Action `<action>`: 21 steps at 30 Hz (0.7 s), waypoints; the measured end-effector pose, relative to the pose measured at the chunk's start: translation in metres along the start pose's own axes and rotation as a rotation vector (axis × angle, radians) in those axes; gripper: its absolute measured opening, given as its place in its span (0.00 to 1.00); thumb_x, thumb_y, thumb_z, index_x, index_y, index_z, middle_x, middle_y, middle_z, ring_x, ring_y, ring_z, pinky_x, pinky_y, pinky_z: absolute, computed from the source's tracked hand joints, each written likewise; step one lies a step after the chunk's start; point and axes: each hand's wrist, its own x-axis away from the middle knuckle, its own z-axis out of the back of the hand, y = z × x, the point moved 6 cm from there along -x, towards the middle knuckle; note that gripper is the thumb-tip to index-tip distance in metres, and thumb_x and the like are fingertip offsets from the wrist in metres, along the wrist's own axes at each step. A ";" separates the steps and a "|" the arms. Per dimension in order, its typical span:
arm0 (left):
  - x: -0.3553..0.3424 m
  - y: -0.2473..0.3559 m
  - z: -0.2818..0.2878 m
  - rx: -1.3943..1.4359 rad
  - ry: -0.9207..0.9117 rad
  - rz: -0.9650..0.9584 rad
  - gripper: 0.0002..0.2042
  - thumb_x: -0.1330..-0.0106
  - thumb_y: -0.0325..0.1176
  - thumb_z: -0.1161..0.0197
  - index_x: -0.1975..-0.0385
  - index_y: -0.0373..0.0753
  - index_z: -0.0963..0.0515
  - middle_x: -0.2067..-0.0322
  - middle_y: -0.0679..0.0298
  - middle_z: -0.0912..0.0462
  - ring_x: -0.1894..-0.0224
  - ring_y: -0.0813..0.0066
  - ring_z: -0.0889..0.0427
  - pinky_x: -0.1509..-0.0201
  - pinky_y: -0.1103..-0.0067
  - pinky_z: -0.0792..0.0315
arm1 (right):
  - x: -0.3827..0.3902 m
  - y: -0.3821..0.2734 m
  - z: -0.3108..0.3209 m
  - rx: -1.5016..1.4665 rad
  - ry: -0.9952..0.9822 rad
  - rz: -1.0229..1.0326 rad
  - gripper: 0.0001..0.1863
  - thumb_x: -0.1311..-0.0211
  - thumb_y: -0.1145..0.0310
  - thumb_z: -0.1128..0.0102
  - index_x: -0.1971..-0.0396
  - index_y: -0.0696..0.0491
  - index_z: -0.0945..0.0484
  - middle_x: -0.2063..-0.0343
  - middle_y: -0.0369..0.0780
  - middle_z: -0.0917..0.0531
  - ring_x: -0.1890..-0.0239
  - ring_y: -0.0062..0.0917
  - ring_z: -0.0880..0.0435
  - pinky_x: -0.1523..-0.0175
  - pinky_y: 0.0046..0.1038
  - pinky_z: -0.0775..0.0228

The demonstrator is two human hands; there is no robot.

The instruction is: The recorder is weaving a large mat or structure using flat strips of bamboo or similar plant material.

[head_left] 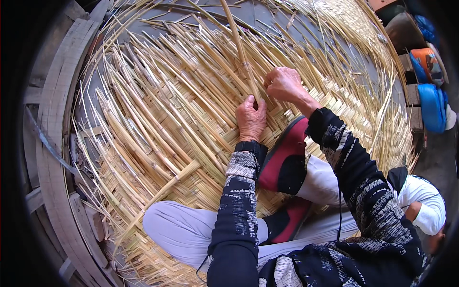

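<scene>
A long tan reed strip (241, 55) slants from the far edge of the view down to my left hand (252, 118), whose fingers and thumb are closed on its near end. Just right of the strip, my right hand (286, 85) is raised with its fingers curled in; what they hold, if anything, is hidden. Both hands are over a half-woven reed mat (210, 143), where many flat strips lie side by side on a plaited part. One broader strip (174, 179) crosses the others near my left knee.
I sit cross-legged on the mat in red and black shoes (286, 153). Wooden beams (60, 81) stand along the left. Blue bundles (432, 107) and an orange item (425, 62) are at the right edge. Another person in white (425, 201) is at the lower right.
</scene>
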 end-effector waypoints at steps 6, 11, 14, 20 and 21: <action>0.001 0.005 0.001 -0.068 0.003 -0.041 0.08 0.47 0.33 0.42 0.76 0.34 0.26 0.85 0.54 0.26 0.82 0.60 0.26 0.76 0.72 0.33 | -0.009 0.014 -0.018 0.001 -0.158 -0.127 0.12 0.64 0.68 0.48 0.76 0.49 0.19 0.74 0.48 0.20 0.67 0.42 0.21 0.62 0.37 0.30; 0.000 0.004 0.002 -0.060 0.003 -0.057 0.08 0.46 0.33 0.41 0.75 0.34 0.26 0.85 0.56 0.26 0.82 0.66 0.26 0.75 0.74 0.32 | -0.010 0.016 -0.028 -0.030 -0.143 -0.113 0.12 0.62 0.68 0.48 0.76 0.51 0.19 0.74 0.49 0.20 0.67 0.43 0.22 0.62 0.37 0.30; -0.001 0.001 -0.001 -0.089 -0.035 -0.020 0.08 0.45 0.32 0.41 0.74 0.33 0.26 0.85 0.59 0.26 0.83 0.74 0.28 0.75 0.77 0.32 | -0.014 0.025 -0.035 -0.067 -0.136 -0.089 0.12 0.62 0.68 0.48 0.76 0.53 0.20 0.76 0.49 0.20 0.69 0.42 0.21 0.63 0.36 0.30; 0.001 0.000 -0.003 -0.060 -0.062 0.023 0.07 0.45 0.31 0.41 0.75 0.33 0.26 0.86 0.62 0.27 0.83 0.79 0.30 0.76 0.79 0.34 | -0.014 0.033 -0.035 -0.310 -0.194 -0.134 0.08 0.67 0.75 0.49 0.81 0.57 0.22 0.85 0.43 0.22 0.77 0.28 0.23 0.73 0.29 0.33; 0.001 0.000 -0.003 -0.065 -0.074 0.044 0.07 0.45 0.31 0.41 0.75 0.33 0.26 0.86 0.63 0.27 0.83 0.80 0.31 0.76 0.79 0.34 | -0.013 0.032 -0.038 -0.344 -0.279 -0.106 0.10 0.64 0.72 0.49 0.80 0.58 0.21 0.82 0.45 0.21 0.76 0.31 0.22 0.71 0.31 0.32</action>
